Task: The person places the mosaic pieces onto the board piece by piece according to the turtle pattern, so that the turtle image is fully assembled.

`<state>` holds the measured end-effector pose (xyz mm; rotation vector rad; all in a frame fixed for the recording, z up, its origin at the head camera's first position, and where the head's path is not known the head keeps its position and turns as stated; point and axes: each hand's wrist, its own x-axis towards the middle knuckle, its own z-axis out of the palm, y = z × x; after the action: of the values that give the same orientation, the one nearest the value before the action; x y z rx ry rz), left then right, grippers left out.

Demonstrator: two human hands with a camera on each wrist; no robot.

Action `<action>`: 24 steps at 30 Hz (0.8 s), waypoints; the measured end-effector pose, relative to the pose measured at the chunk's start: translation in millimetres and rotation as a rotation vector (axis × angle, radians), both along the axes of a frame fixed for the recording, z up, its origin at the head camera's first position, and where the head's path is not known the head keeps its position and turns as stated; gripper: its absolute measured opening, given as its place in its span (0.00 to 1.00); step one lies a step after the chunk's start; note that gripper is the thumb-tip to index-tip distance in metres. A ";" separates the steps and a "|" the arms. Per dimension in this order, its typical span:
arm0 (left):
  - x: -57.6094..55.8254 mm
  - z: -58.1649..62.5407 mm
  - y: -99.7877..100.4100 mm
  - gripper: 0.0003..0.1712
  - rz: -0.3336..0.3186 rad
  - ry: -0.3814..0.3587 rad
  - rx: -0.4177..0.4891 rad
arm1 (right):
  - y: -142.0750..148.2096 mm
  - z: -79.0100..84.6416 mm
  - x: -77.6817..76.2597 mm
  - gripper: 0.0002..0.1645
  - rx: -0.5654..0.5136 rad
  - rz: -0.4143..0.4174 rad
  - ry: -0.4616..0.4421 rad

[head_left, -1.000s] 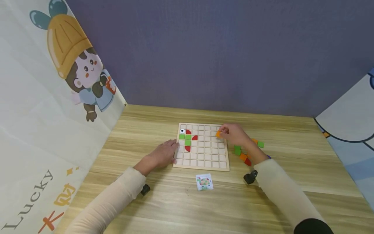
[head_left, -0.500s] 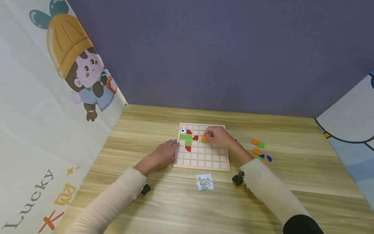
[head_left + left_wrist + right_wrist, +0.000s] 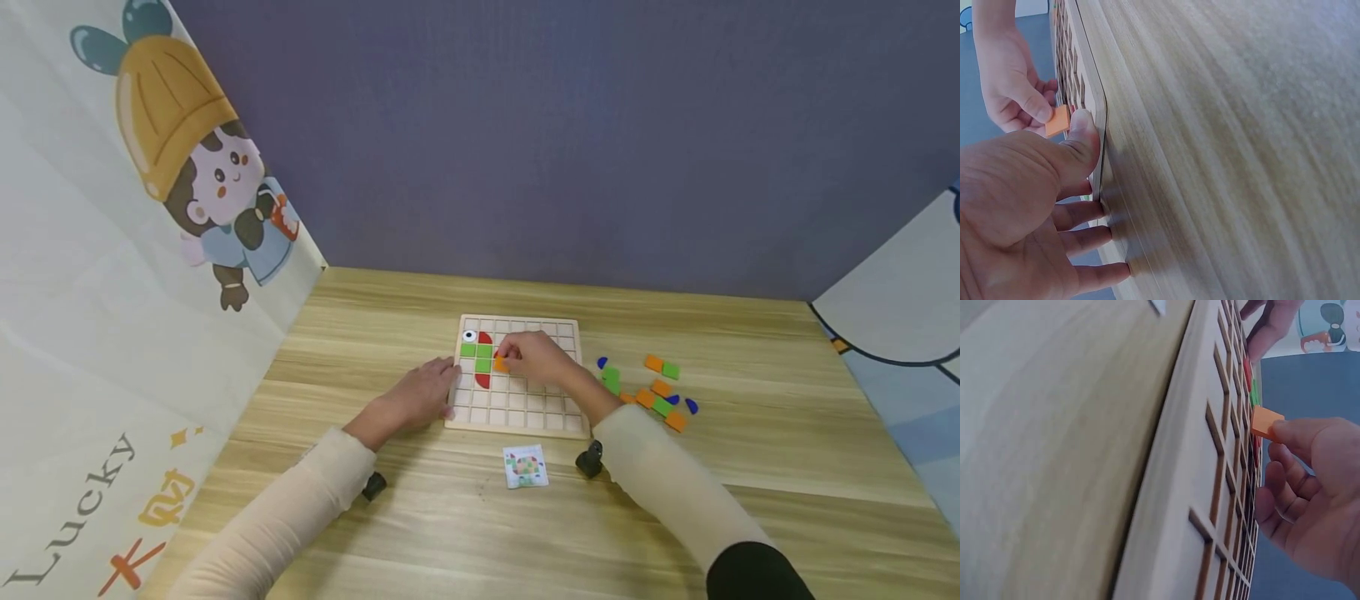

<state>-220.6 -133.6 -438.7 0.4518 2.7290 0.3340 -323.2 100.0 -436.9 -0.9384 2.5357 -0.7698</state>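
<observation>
My right hand [image 3: 536, 357] pinches an orange square tile [image 3: 1265, 422] between thumb and fingers. It holds the tile over the wooden grid board [image 3: 517, 433], close to the green square tiles [image 3: 483, 365]. Part of a red quarter-round tile beside it is covered by my fingers. An eye tile [image 3: 468, 336] and more red quarter-round tiles [image 3: 482, 382] lie in the board's left cells. My left hand [image 3: 423, 392] rests at the board's left edge. In the left wrist view its thumb [image 3: 1084, 128] touches the rim and its other fingers stretch along the side.
Right of the board lie loose orange tiles [image 3: 676, 422], green tiles [image 3: 611, 381] and blue half-round tiles [image 3: 692, 406]. A small printed pattern card [image 3: 526, 467] lies in front of the board. A dark partition [image 3: 525, 150] stands at the table's far edge.
My right hand has carried the orange tile leftward across the board, from its right side to near the green tiles. My left hand has stayed put.
</observation>
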 end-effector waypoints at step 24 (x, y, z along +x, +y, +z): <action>0.2 -0.2 -0.7 0.45 -0.016 0.015 -0.034 | -6.5 -2.3 3.4 0.13 0.087 0.021 0.088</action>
<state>-220.4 -134.3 -438.9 0.4679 2.7394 0.2813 -319.8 93.5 -439.2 -0.9885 2.6070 -0.6198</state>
